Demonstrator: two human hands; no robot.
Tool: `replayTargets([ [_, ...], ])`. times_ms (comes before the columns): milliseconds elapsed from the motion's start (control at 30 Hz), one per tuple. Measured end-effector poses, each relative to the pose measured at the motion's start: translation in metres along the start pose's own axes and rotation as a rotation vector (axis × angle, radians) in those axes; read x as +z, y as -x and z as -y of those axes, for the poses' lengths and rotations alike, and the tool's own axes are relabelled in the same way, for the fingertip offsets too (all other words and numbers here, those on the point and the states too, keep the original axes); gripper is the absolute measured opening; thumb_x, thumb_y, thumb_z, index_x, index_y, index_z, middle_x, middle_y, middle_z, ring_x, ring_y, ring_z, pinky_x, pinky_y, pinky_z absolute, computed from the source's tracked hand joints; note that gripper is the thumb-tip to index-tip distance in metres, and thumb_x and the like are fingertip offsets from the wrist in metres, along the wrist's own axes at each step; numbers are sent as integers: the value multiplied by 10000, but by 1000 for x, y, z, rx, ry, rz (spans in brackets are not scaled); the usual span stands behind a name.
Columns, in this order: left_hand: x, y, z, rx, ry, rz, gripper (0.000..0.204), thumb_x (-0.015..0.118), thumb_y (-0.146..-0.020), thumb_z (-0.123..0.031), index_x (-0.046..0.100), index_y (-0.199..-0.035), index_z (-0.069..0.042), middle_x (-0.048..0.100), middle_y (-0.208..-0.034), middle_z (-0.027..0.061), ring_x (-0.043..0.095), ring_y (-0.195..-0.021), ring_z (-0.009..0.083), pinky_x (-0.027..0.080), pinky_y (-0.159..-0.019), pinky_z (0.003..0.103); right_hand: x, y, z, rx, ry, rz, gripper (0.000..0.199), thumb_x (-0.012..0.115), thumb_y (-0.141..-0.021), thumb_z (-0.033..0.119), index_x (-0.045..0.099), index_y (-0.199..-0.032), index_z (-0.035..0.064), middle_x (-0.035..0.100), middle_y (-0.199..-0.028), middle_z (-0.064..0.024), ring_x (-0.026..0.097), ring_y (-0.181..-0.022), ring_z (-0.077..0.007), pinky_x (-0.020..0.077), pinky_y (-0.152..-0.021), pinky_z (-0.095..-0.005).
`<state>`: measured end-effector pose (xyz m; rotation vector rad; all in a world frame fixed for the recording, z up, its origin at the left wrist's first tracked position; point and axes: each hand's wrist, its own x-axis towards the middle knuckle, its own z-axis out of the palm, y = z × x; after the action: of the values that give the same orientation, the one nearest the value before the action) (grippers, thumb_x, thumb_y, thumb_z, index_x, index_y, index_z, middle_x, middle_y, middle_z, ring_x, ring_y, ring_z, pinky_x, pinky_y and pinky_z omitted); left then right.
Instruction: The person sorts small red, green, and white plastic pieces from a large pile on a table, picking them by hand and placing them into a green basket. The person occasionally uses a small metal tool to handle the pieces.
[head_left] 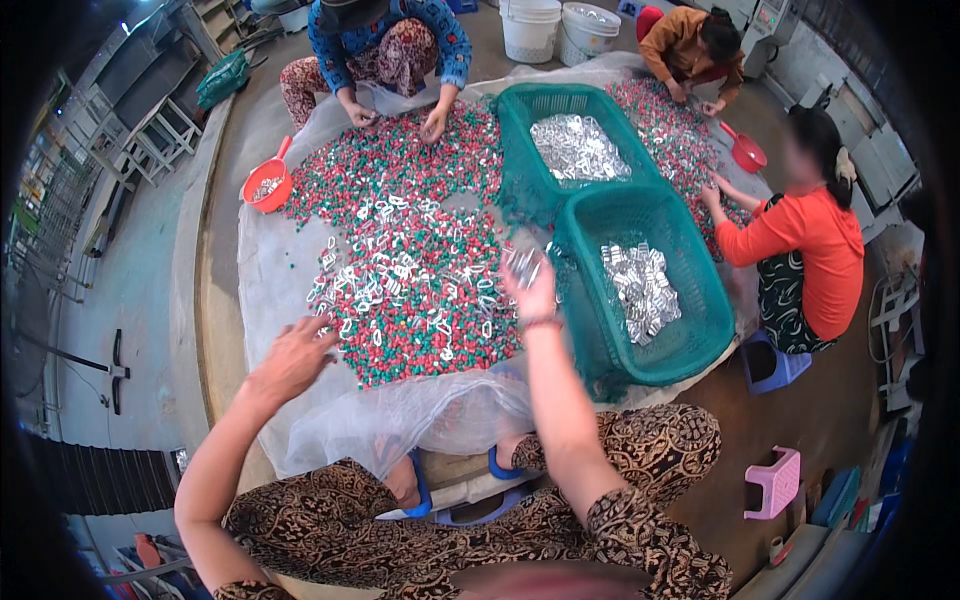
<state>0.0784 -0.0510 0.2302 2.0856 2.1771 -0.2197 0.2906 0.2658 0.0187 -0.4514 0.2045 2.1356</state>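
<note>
My right hand (533, 292) is turned palm up and holds several flat silver metal links (524, 264) beside the near green basket. My left hand (292, 358) hovers at the left edge of the pile, palm down, its fingers bent and apart. I see nothing in it. Before me spreads a pile of small red and green pellets (420, 345), with silver oval links (375, 280) scattered through it. More silver links (640, 290) lie heaped in the near green basket (655, 375).
A far green basket (515, 100) also holds links. Pale sheeting (262, 330) lies under the pile. A red scoop (268, 185) rests at its left edge. Three people (800, 235) work around the pile. White buckets (530, 30) stand behind; a pink stool (772, 483) is at right.
</note>
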Motion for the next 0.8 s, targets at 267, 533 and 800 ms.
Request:
replayTargets([
  [267, 32, 41, 29, -51, -33, 77, 644, 728, -735, -251, 420, -1269, -64, 539, -1181, 139, 476, -1158, 336, 439, -913, 439, 202, -17, 122, -353, 1267, 255, 577, 425, -895, 502, 480, -1283, 77, 552, -1261, -112, 568, -1090, -336, 426, -853, -606],
  [533, 155, -59, -174, -106, 178, 250, 1239, 734, -602, -625, -18, -1486, -191, 157, -1464, 312, 168, -1272, 617, 230, -876, 791, 97, 106, 96, 211, 2538, 903, 604, 609, -843, 413, 484, -1307, 47, 551, -1255, -165, 557, -1084, -243, 441, -922, -343],
  [800, 244, 24, -153, 180, 521, 485, 915, 553, -860, -497, -6, -1480, -122, 339, -1389, 243, 354, -1279, 406, 298, -1009, 627, -99, 211, 28, 8, 2892, 609, 745, 706, -760, 372, 397, -1357, 53, 466, -1286, -199, 433, -1208, -371, 331, -1009, -524],
])
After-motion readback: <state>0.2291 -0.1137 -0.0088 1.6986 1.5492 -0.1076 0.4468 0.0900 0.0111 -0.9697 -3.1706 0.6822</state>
